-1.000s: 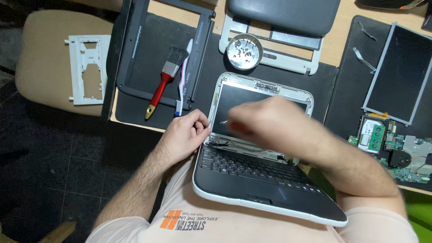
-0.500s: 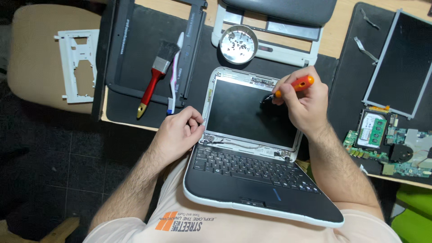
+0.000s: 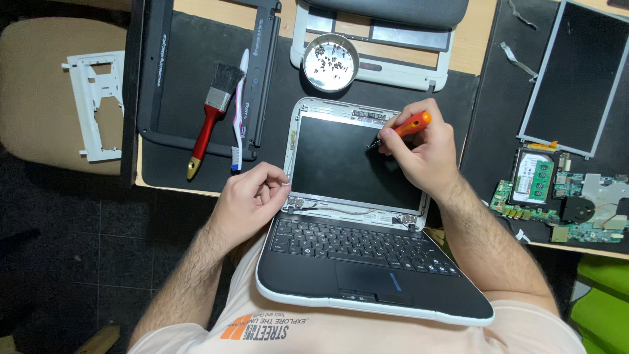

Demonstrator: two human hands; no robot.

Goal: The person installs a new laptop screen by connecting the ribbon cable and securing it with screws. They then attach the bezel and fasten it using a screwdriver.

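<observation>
Small laptop on lap, base intact, bezel already off the screen. Left hand pinching lid's left edge; right hand gripping orange screwdriver at top frame. Panel still mounted. Beyond, on tabletop: dish of removed screws.

Dark tiled floor below and to the left. Wooden desk, pale brown, mostly covered by black mats. Beige chair seat just left of the desk, bearing a white plastic frame. Something bright green at lower right. Even, soft light overhead.
</observation>
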